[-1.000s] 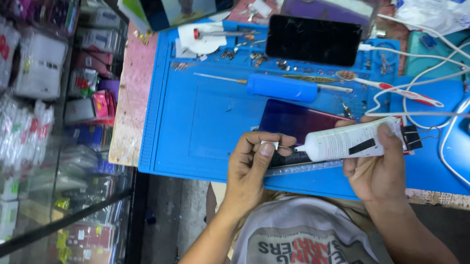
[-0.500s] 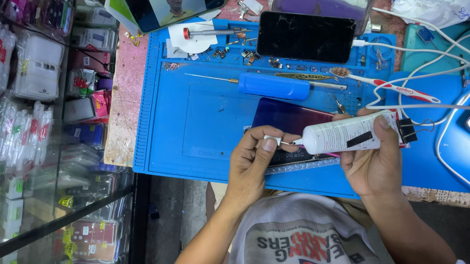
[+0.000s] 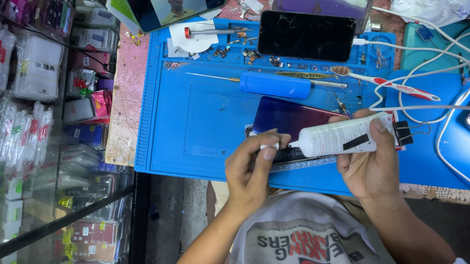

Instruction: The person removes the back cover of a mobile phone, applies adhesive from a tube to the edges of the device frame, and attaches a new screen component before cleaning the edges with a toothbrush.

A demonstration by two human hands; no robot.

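Just two hands (image 3: 251, 174) (image 3: 371, 163) — one white glue tube (image 3: 341, 136).

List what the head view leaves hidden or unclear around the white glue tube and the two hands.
- Nozzle tip of the white glue tube, head view: covered by the left hand.
- Dark purple phone: its near edge is hidden behind the tube and the right hand.
- Small screws on the blue mat: too small to count.
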